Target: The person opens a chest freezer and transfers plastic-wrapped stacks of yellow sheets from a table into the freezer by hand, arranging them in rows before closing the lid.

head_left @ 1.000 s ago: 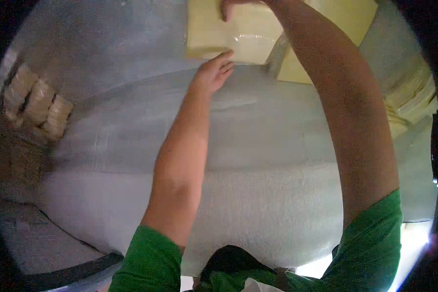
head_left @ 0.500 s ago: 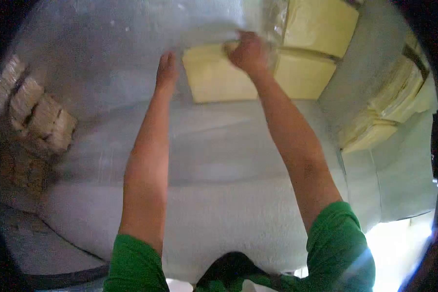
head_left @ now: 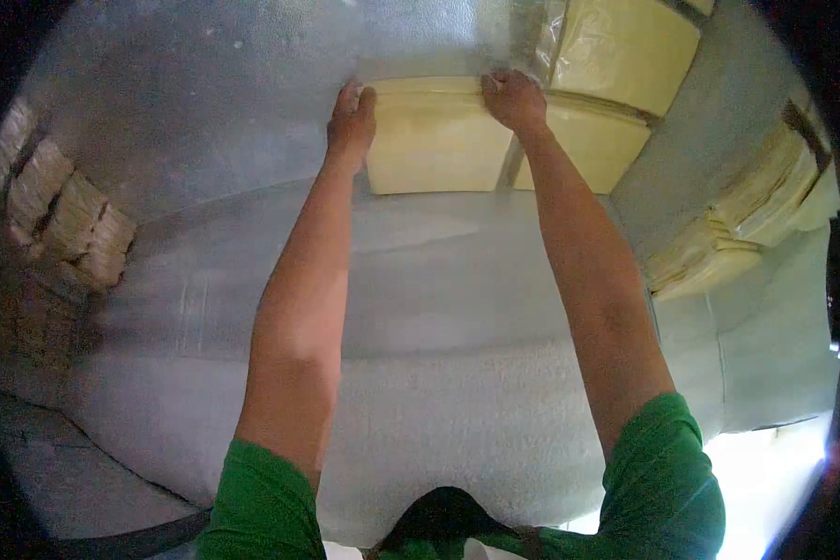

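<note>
A pale yellow rectangular block (head_left: 439, 140), smooth-faced and possibly wrapped, sits on the grey surface at the top middle of the head view. My left hand (head_left: 352, 123) is at its left end, with the thumb along the upper corner and the fingers bent round the side. At the upper right corner, the curled fingers of my right hand (head_left: 515, 99) press on the block. Part of that corner is hidden by the hand. Just right of it stands another yellow block (head_left: 583, 145), separated by a narrow gap.
A plastic-wrapped yellow block (head_left: 625, 51) lies behind at the upper right. Several flatter yellow packs (head_left: 765, 187) are stacked along the right side. Brownish wrapped packs (head_left: 70, 201) stand at the left. A bright opening (head_left: 765, 476) shows at the lower right.
My left hand has come in from beside the block and now touches its left end. My right hand has moved from above the block onto its right corner.
</note>
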The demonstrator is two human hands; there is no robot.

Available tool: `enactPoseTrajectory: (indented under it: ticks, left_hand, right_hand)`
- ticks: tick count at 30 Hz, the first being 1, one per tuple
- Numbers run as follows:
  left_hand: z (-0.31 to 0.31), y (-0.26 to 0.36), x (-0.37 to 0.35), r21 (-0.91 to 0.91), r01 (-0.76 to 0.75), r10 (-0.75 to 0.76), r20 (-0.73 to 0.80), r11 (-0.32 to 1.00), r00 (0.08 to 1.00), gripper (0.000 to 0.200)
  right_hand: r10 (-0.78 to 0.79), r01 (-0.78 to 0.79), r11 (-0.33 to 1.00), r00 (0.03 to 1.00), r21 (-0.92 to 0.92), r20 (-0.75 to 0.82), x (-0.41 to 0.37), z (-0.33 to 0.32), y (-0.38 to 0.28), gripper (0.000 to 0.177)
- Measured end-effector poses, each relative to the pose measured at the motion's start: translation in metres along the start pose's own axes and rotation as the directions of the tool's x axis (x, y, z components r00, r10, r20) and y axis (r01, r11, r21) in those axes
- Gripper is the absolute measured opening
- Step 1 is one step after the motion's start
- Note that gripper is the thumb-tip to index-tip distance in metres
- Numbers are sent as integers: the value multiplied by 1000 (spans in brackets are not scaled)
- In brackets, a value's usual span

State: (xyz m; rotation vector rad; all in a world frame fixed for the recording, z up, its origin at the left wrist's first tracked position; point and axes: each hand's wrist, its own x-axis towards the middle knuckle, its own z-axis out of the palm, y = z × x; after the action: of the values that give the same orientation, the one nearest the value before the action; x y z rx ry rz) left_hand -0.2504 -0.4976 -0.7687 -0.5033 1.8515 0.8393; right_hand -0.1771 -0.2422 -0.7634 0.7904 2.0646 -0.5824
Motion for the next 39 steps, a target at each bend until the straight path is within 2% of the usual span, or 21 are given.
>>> enactPoseTrajectory:
  ticks: [5,7,8,10,14,15,17,18,20,21,22,23,24,25,26,28,30,32,33,36,39]
  left_hand:
    - [-7,-11,10,151,-226,186,242,962,952,63]
    - [-10,-24,15,190,-257,223,182,947,958,66]
    - [-14,-21,14,239,-278,253,130,930,959,68]
    - [-36,10,-25,240,-177,167,60,955,984,69]
    - [-97,12,-93,441,-31,-9,87,897,996,62]
    - [-112,3,-98,462,-19,-54,143,887,988,58]
    - [-133,28,-146,584,-57,23,65,810,998,49]
    - [-138,34,-164,601,-134,123,59,788,991,48]
    - [-149,81,-221,648,-284,277,115,707,954,41]
    - [-158,134,-270,582,-183,127,136,792,983,41]
    - [-164,159,-320,395,-302,299,72,868,952,42]
    - [-180,204,-383,326,-331,316,101,885,943,41]
    - [-186,204,-412,278,-398,426,-46,874,904,41]
    - [-200,210,-450,288,-540,580,-69,791,812,38]
    - [-217,219,-488,310,-669,718,-70,676,693,35]
    - [-260,228,-560,338,-765,833,-147,549,533,31]
    - [-310,222,-615,427,-822,926,-220,375,308,21]
    - [-375,207,-646,560,-752,920,-356,349,162,15]
    - [-409,191,-657,621,-704,907,-412,345,81,14]
    - [-536,110,-667,745,-493,826,-556,449,-88,16]
    - [-681,7,-652,713,-331,741,-669,618,-56,23]
  right_hand:
    - [33,-37,994,998,107,46,5,14,14,47]
    - [-345,379,876,925,-299,160,28,37,38,41]
    - [-354,383,871,924,-307,148,19,33,36,41]
    - [-498,453,865,828,-216,-256,-20,10,29,38]
    - [-139,162,976,978,145,-153,-120,-67,0,36]
    - [-175,180,983,979,34,-108,-139,-68,12,36]
    - [-177,177,984,983,-2,-53,-185,-75,39,30]
    - [-208,225,942,974,-250,93,-195,-71,60,30]
    - [-517,462,850,825,-254,-229,-196,-3,157,32]
    - [-392,392,907,919,-154,35,-220,-53,135,33]
    - [-588,591,715,797,-374,134,-221,-55,164,33]
    - [-636,599,714,771,-364,20,-238,-79,152,30]
    - [-595,592,755,799,-282,85,-252,-112,132,28]
    - [-516,551,628,823,-550,236,-256,-128,116,27]
    - [-885,591,430,423,-682,-192,-232,-107,155,22]
    - [-443,457,884,887,98,-130,-296,-173,100,20]
    - [-475,482,876,862,-2,-174,-324,-209,79,20]
    - [-298,335,831,942,444,-153,-331,-226,82,20]
    - [-308,356,834,934,422,-179,-329,-222,94,20]
    - [-458,628,646,774,434,-438,-353,-219,78,24]
    - [-222,478,800,798,364,-560,-474,-212,-8,27]
